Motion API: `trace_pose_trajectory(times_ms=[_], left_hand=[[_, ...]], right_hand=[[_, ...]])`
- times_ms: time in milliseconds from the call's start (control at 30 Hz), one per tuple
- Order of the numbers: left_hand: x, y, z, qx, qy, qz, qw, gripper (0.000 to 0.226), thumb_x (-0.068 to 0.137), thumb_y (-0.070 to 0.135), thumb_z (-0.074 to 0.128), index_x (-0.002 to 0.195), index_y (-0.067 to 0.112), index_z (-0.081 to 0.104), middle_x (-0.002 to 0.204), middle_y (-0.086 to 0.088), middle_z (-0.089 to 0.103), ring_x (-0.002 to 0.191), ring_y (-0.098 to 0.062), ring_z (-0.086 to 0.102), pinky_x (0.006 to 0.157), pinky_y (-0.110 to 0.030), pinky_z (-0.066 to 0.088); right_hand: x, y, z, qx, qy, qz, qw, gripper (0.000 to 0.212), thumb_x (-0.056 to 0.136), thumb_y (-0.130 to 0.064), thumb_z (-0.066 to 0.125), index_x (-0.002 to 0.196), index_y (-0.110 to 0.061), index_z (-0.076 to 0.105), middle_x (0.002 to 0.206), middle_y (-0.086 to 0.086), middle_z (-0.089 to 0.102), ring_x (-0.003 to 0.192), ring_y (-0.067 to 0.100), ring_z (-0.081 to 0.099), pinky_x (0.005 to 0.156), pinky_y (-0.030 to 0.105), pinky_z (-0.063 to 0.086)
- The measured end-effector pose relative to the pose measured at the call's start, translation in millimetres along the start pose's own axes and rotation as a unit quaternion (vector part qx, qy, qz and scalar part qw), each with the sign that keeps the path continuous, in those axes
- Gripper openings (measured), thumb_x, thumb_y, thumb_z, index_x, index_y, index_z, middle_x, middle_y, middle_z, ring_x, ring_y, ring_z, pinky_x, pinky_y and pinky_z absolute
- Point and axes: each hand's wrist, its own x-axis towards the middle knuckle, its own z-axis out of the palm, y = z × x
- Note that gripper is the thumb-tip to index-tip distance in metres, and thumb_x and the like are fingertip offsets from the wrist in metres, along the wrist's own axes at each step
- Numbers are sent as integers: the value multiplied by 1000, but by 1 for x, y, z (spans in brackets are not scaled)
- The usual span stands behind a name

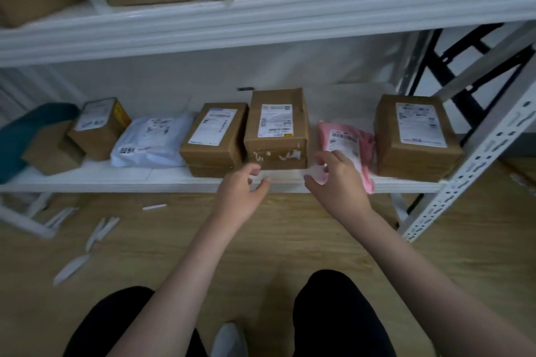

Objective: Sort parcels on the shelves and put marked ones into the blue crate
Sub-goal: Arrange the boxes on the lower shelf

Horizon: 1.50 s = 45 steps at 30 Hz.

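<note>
Both hands (240,188) (338,182) before white-labelled box (277,127), print unreadable.

Both hands reach toward the front edge of the lower shelf (87,180), empty. The left hand (240,191) hangs with loosely curled fingers (252,169) just before the middle cardboard box (277,127), whose front face carries torn white tape. The right hand (336,180) lies over the lower end of the pink mailer bag (345,139). A white poly mailer (150,142) lies further left.
</note>
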Motion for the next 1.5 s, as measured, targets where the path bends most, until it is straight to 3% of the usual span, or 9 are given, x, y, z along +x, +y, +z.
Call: trace_pose_trajectory(times_ms=[133, 333, 533, 700, 833, 1000, 1167, 1333, 1500], left_hand=[[0, -26, -15, -1, -1, -22, 1000, 43, 96, 39, 65, 135, 20, 61, 128, 6, 66, 105, -10, 63, 86, -28, 51], [8, -23, -15, 59, 32, 51, 996, 47, 100, 37, 57, 142, 17, 54, 119, 2, 68, 97, -14, 65, 83, -31, 56], [22, -22, -22, 27, -30, 32, 999, 24, 99, 36, 58, 116, 20, 58, 86, 13, 58, 87, -7, 63, 63, -6, 41], [35, -20, -34, -11, -47, 9, 999, 64, 99, 33, 62, 154, 11, 38, 128, -2, 65, 114, -14, 62, 85, -15, 39], [51, -24, -19, -7, -22, 37, 999, 59, 97, 35, 65, 147, 14, 44, 126, 0, 65, 111, -14, 63, 82, -19, 42], [76, -23, -2, 10, -42, 19, 999, 50, 90, 40, 71, 127, 12, 53, 107, -3, 69, 100, -23, 67, 80, -38, 58], [92, -17, -5, -13, -30, 49, 998, 46, 88, 30, 75, 126, 14, 54, 110, 1, 70, 97, -19, 69, 72, -24, 51], [87, -24, -3, 14, -17, 63, 998, 55, 90, 36, 72, 136, 15, 50, 111, 0, 70, 96, -19, 69, 74, -28, 57], [74, -33, -11, 23, 15, 82, 996, 64, 91, 37, 69, 146, 18, 44, 112, 0, 71, 91, -17, 69, 79, -36, 61]], right_hand=[[9, -4, 19, -3, -14, 6, 1000, 49, 81, -26, 76, 124, -10, 60, 112, 7, 60, 101, 26, 57, 78, 35, 49], [29, -3, 31, -22, -13, 37, 999, 56, 78, -25, 79, 126, -8, 55, 108, 2, 54, 95, 23, 57, 74, 29, 42], [62, -3, 19, -11, -22, 105, 994, 79, 72, -28, 83, 138, -7, 46, 117, 9, 57, 105, 27, 55, 77, 33, 42], [81, -6, 12, -28, -84, 120, 989, 110, 63, -50, 86, 151, -11, 33, 139, 12, 53, 125, 32, 51, 102, 46, 45], [95, 1, 24, -3, -86, 100, 991, 104, 51, -64, 82, 135, -14, 45, 121, 4, 63, 108, 26, 60, 89, 44, 52], [80, -4, 34, 38, -87, 86, 992, 85, 67, -36, 91, 134, -14, 44, 113, -3, 69, 99, 16, 65, 76, 25, 46], [87, -9, 27, 14, -94, 90, 991, 84, 64, -40, 93, 129, -12, 48, 113, -1, 71, 99, 17, 68, 74, 28, 50], [84, -13, 31, -42, -77, 96, 992, 100, 68, -45, 87, 143, -1, 37, 113, 12, 69, 102, 31, 66, 76, 36, 51], [68, -25, 31, -64, -50, 63, 995, 85, 74, -39, 83, 137, 2, 42, 106, 16, 69, 95, 37, 65, 72, 42, 52]])
